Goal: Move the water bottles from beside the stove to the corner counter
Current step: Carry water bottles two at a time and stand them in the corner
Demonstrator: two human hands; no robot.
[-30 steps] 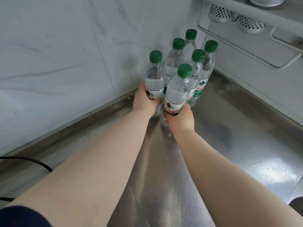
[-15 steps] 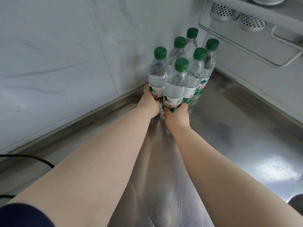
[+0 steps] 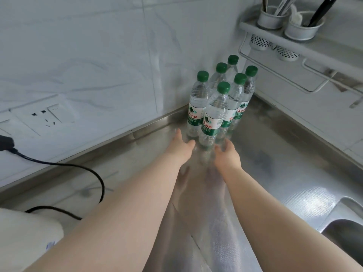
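Observation:
Several clear water bottles (image 3: 216,112) with green caps and green-white labels stand upright in a tight cluster in the corner of the steel counter (image 3: 275,163), against the marble wall. My left hand (image 3: 179,148) hovers just in front of the nearest-left bottle, fingers apart, holding nothing. To the right of the front bottle's base, my right hand (image 3: 226,156) is likewise spread and empty. Both hands are slightly apart from the bottles.
A wall rack (image 3: 294,52) with utensil cups (image 3: 302,26) hangs above right of the bottles. A black cable (image 3: 78,169) runs from a wall socket (image 3: 43,116) at left across the counter. A white appliance (image 3: 25,238) sits bottom left; a sink edge (image 3: 347,218) shows bottom right.
Both hands let go of the two front bottles, which now stand with the cluster, and drew back slightly toward me. The view has pulled back and widened.

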